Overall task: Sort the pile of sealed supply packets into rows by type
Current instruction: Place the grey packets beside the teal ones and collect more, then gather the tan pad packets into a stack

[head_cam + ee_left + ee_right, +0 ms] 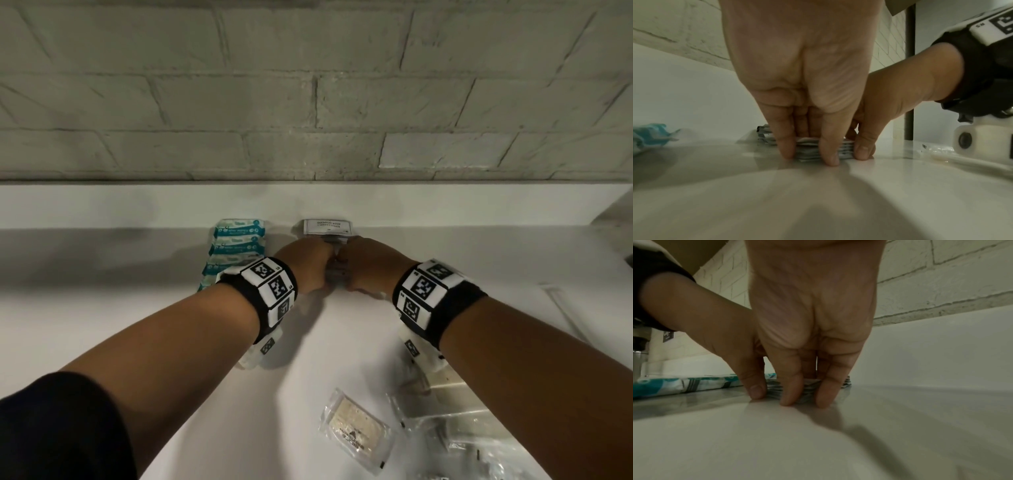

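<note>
A small stack of grey sachets (pixel 328 228) labelled shampoo with conditioner lies near the back of the white counter (pixel 325 346). My left hand (pixel 308 265) and right hand (pixel 364 265) sit side by side on its near part, fingers pointing down to the counter. In the left wrist view the left hand (pixel 809 156) pinches the stack (pixel 807 150) at its front edge, and the right hand (pixel 863 151) holds the corner beside it. The right wrist view shows the right hand (pixel 805 401) gripping the same stack (pixel 810 390). A row of teal packets (pixel 236 250) lies just to the left.
Loose clear packets (pixel 356 431) and a heap of more of them (pixel 462 435) lie at the near right of the counter. A brick wall (pixel 308 102) rises behind the counter's raised back ledge. A dark post (pixel 909 81) stands to the right.
</note>
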